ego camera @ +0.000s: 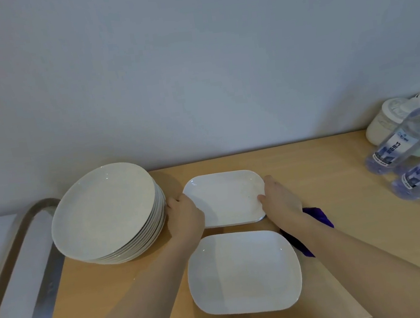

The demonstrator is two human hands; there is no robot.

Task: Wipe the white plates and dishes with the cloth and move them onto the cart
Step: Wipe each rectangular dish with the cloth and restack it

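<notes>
From where I stand, most of the job looks undone. A tall stack of round plates [106, 212] sits at the left end of the wooden surface [342, 195], and two rectangular white dishes lie side by side in depth: the far dish [226, 196] near the wall and the near dish [243, 271] closer to the person. All of it is on the surface. The cart [12, 265], with its metal rail, stands just off the left end, and the part of it I can see holds no dishes. So, as a guess, the wiping and moving have barely begun, or this far dish is simply the one in hand at present.

The left hand [184, 218] grips the left short edge of the far dish, its fingers curled over the rim, right beside the plate stack. The right hand [279, 200] holds the opposite edge, thumb lying on the inside of the rim and the other fingers wrapped round the outside. The purple cloth [316, 221] pokes out from beneath the right wrist, between arm and surface; whether the hand pinches it too or it only lies there, I cannot tell.

Water bottles [411, 151] and a white jar [383, 122] stand at the far right.
</notes>
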